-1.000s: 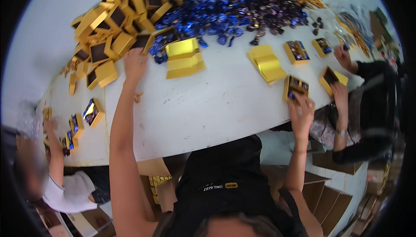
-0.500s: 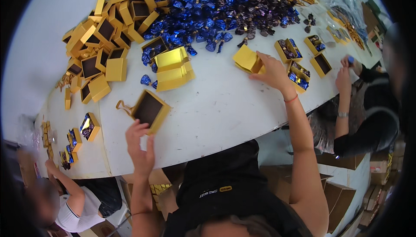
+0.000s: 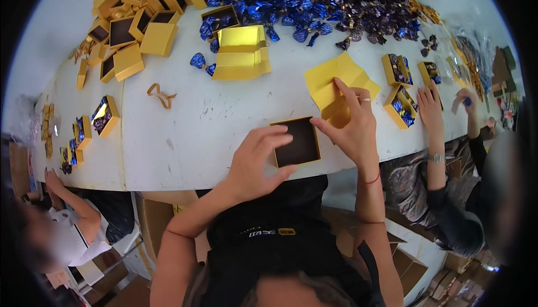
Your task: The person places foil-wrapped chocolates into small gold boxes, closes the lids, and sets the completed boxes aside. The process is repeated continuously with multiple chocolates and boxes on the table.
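Holding an empty gold box [image 3: 297, 141] with loosely spread left hand [image 3: 259, 161], the right hand [image 3: 352, 125] pinches yellow paper [image 3: 336, 85] at 1 o'clock; chocolates [image 3: 314, 1] not yet inside.

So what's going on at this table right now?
A person at a white table is handling small gift boxes. Their left hand rests at the edge of an open gold box with a dark lining, and it looks empty. Their right hand pinches a folded yellow sheet just beyond it. A heap of blue wrapped sweets and a pile of gold boxes lie farther back. Another person's hand reaches toward filled boxes on the right.
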A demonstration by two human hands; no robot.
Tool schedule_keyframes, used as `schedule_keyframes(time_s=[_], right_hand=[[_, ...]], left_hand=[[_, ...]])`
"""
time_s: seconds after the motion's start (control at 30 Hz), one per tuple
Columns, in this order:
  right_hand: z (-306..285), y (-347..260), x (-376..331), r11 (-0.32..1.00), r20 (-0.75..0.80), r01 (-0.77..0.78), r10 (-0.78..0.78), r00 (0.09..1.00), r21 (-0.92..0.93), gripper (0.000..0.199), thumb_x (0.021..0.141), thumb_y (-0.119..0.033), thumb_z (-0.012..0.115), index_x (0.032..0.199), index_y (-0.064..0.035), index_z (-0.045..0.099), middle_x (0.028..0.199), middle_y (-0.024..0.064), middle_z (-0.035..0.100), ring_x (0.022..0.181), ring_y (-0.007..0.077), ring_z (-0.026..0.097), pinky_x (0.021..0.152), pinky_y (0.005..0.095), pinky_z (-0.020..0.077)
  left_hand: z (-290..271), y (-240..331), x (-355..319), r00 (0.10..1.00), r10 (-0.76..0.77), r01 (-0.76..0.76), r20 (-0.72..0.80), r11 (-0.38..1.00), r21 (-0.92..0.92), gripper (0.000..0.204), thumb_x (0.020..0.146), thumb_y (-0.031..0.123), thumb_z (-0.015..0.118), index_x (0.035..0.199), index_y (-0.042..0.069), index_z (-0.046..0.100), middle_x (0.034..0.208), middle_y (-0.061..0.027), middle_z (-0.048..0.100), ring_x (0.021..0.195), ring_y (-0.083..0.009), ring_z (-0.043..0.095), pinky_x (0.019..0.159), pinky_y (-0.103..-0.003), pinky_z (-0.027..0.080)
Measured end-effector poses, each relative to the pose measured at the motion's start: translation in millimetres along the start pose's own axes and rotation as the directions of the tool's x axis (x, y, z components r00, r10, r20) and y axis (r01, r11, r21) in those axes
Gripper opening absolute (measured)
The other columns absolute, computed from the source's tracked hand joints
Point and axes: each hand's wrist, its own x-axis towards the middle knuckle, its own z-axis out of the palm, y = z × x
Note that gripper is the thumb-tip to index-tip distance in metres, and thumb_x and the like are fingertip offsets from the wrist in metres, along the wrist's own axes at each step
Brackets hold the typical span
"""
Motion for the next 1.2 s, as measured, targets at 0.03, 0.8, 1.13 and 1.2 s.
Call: schedule_keyframes(time_s=[0.03,0.8,1.13,1.2], right_hand=[[3.6,-3.7,-3.6,1.0,-0.012,0.011,-0.012,1.0,-0.014,0.089,0.067,-0.033,0.09,0.144,-0.0129,0.051,0.116,0.0146,0.055,0.106,0.0311,0.058,0.088,0.0396,0.0506],[22.6,44.1,1.7,0.622,-0.129,-0.087,0.294,0.947,0.778,0.064,0.093,0.004,0.064,0.15,-0.0037,0.036,0.121,0.0139,0.064,0.104,0.0166,0.066,0.088,0.0281,0.0545],[24.9,39.9,-3.3,0.494,-0.069,-0.042,0.205,0.976,0.869,0.053,0.093,0.006,0.063,0.143,-0.0024,0.047,0.131,0.0097,0.058,0.112,0.0133,0.06,0.092,0.0238,0.0489],[20.2,56.4,-4.0,0.488,-0.125,-0.035,0.292,0.948,0.872,0.056,0.092,0.009,0.062,0.144,-0.0022,0.046,0.136,0.0091,0.054,0.113,0.014,0.059,0.095,0.0249,0.0486]], left_hand=[[1.1,0.2,7.3,0.997,-0.062,0.059,-0.053,0.997,-0.055,0.044,0.075,0.013,0.082,0.114,0.009,0.062,0.124,-0.0126,0.058,0.118,-0.0342,0.057,0.096,-0.045,0.048],[73.0,-53.7,136.5,0.986,-0.043,0.062,0.164,0.992,-0.112,0.03,0.085,0.027,0.077,0.111,0.012,0.077,0.15,-0.0215,0.043,0.13,-0.0326,0.054,0.102,-0.039,0.049],[25.8,-41.3,114.5,0.979,-0.106,0.084,-0.173,0.988,-0.129,0.022,0.083,0.025,0.078,0.101,0.013,0.081,0.131,-0.0111,0.06,0.125,-0.0288,0.052,0.104,-0.039,0.041],[10.7,-38.6,114.7,0.948,-0.127,0.07,-0.291,0.978,-0.199,0.019,0.082,0.018,0.079,0.1,0.012,0.081,0.125,-0.0101,0.062,0.12,-0.0256,0.054,0.1,-0.036,0.044]])
